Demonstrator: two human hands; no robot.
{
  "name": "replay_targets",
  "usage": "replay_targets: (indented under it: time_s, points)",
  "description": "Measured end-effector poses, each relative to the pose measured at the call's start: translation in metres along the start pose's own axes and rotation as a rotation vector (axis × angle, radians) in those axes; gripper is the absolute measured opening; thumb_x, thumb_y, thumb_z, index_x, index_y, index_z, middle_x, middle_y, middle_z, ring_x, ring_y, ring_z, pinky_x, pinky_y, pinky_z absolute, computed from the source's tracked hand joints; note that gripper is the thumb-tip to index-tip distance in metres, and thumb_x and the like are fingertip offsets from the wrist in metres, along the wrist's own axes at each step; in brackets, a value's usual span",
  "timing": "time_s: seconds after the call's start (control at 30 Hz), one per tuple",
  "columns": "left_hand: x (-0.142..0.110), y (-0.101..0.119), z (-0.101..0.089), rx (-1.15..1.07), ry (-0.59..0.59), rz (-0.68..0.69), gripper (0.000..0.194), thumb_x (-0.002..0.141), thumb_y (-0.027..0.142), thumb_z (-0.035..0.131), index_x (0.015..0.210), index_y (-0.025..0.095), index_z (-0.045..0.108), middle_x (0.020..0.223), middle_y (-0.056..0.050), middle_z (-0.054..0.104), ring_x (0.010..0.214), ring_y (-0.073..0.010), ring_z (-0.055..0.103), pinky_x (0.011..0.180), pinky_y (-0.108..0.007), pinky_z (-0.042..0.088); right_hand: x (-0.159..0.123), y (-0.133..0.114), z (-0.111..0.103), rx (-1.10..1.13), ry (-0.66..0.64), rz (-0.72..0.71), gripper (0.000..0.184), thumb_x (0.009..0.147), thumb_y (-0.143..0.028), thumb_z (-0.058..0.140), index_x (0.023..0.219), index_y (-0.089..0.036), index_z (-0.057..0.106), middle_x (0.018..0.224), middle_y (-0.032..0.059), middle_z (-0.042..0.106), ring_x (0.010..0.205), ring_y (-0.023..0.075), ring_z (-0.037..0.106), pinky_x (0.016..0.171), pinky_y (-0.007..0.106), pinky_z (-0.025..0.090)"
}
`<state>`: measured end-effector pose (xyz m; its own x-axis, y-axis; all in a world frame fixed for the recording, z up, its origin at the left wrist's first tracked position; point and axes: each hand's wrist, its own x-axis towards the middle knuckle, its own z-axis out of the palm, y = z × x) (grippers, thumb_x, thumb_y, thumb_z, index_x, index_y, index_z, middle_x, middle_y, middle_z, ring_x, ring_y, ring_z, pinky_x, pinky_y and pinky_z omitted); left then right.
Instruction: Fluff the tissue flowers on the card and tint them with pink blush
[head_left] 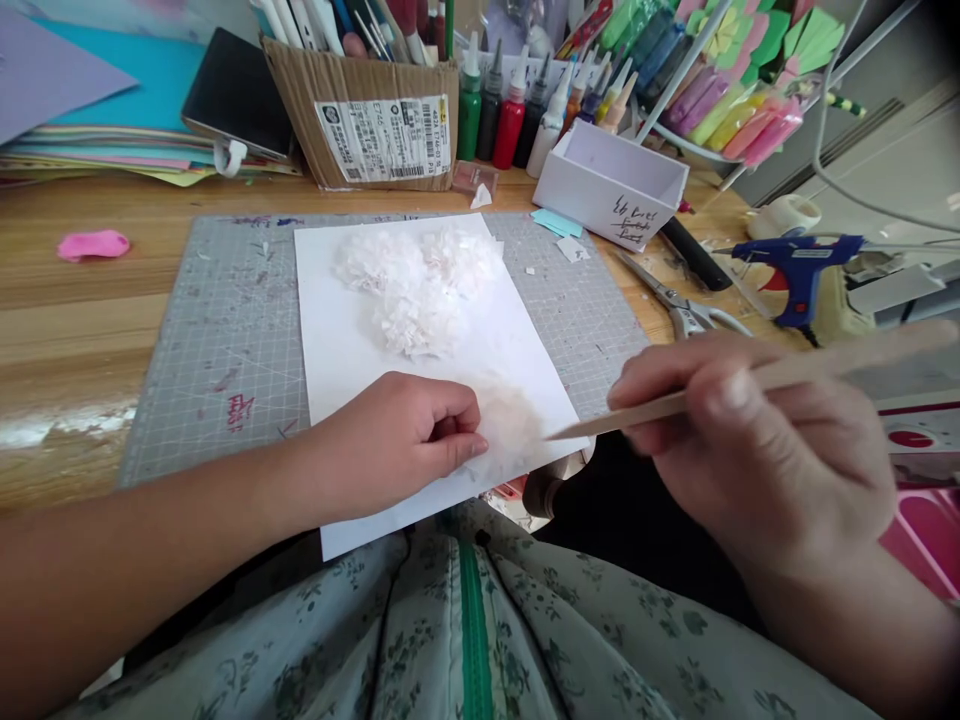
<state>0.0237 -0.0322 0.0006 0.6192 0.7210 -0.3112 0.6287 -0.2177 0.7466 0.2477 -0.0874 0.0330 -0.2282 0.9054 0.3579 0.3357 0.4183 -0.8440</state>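
Note:
My right hand [757, 450] grips a thin, flat wooden stick [660, 408]; its pointed tip reaches the edge of a pale, beige-white fluffy patch [510, 420]. Curled beside that patch, my left hand [412, 430] has thumb and forefinger pressed together at its left side; what they pinch, if anything, is hidden. Both are over a white sheet of paper [337, 370], which overhangs the near table edge. Ruffled white clumps [420, 285], like crumpled tissue, lie on the sheet's upper part.
A grey cutting mat [225, 300] lies under the sheet. Behind stand a cardboard box of pens [360, 110], paint bottles [510, 120] and a white box [611, 185]. Scissors [675, 300] and a blue glue gun [799, 270] lie at right, a pink lump [94, 245] at left.

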Motion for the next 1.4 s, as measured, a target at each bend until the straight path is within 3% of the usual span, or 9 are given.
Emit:
replay_targets:
  time_s: [0.17, 0.33, 0.53, 0.73, 1.2, 1.4]
  points:
    - [0.0, 0.003, 0.001, 0.002, -0.006, -0.005, 0.019, 0.079, 0.034, 0.058, 0.069, 0.019, 0.061, 0.055, 0.006, 0.055, 0.052, -0.0096, 0.048, 0.051, -0.02, 0.036, 0.003, -0.005, 0.013, -0.11, -0.22, -0.127, 0.012, 0.09, -0.016, 0.051, 0.085, -0.016, 0.063, 0.068, 0.0018, 0.064, 0.06, 0.011, 0.059, 0.054, 0.024, 0.045]
    - [0.001, 0.002, 0.004, 0.027, 0.02, 0.029, 0.018, 0.079, 0.032, 0.058, 0.068, 0.019, 0.062, 0.057, 0.005, 0.058, 0.054, -0.0101, 0.05, 0.055, -0.021, 0.036, 0.003, 0.005, 0.021, -0.202, -0.275, -0.194, 0.01, 0.09, -0.017, 0.052, 0.088, -0.013, 0.061, 0.069, 0.0033, 0.064, 0.063, 0.0117, 0.058, 0.058, 0.025, 0.044]
    - [0.002, 0.0, 0.004, 0.036, 0.035, 0.044, 0.017, 0.08, 0.034, 0.059, 0.071, 0.02, 0.064, 0.063, 0.005, 0.063, 0.059, -0.0105, 0.055, 0.056, -0.021, 0.036, 0.003, 0.006, 0.023, -0.263, -0.281, -0.224, 0.01, 0.09, -0.017, 0.052, 0.088, -0.013, 0.061, 0.068, 0.0037, 0.061, 0.061, 0.0123, 0.055, 0.057, 0.026, 0.042]
    - [0.002, -0.001, 0.005, 0.046, 0.025, 0.038, 0.017, 0.08, 0.032, 0.058, 0.07, 0.02, 0.064, 0.063, 0.004, 0.063, 0.059, -0.0111, 0.055, 0.053, -0.021, 0.033, 0.006, 0.0, 0.02, -0.161, -0.212, -0.233, 0.009, 0.087, -0.012, 0.051, 0.087, -0.012, 0.06, 0.066, 0.0043, 0.061, 0.062, 0.0129, 0.056, 0.058, 0.027, 0.045]
    - [0.002, 0.0, 0.005, 0.061, 0.043, 0.059, 0.019, 0.08, 0.035, 0.059, 0.071, 0.02, 0.065, 0.065, 0.004, 0.065, 0.06, -0.0112, 0.056, 0.055, -0.021, 0.036, 0.008, 0.006, 0.027, -0.317, -0.32, -0.218, 0.012, 0.091, -0.018, 0.048, 0.087, -0.015, 0.059, 0.067, 0.0032, 0.059, 0.061, 0.0133, 0.052, 0.057, 0.027, 0.04]
    - [0.001, -0.001, 0.005, 0.038, 0.059, 0.073, 0.015, 0.078, 0.029, 0.058, 0.07, 0.019, 0.064, 0.062, 0.004, 0.064, 0.056, -0.0103, 0.055, 0.052, -0.021, 0.036, 0.007, 0.009, 0.029, -0.365, -0.326, -0.223, 0.011, 0.092, -0.019, 0.049, 0.088, -0.017, 0.058, 0.069, 0.0033, 0.061, 0.062, 0.0134, 0.053, 0.058, 0.027, 0.041]
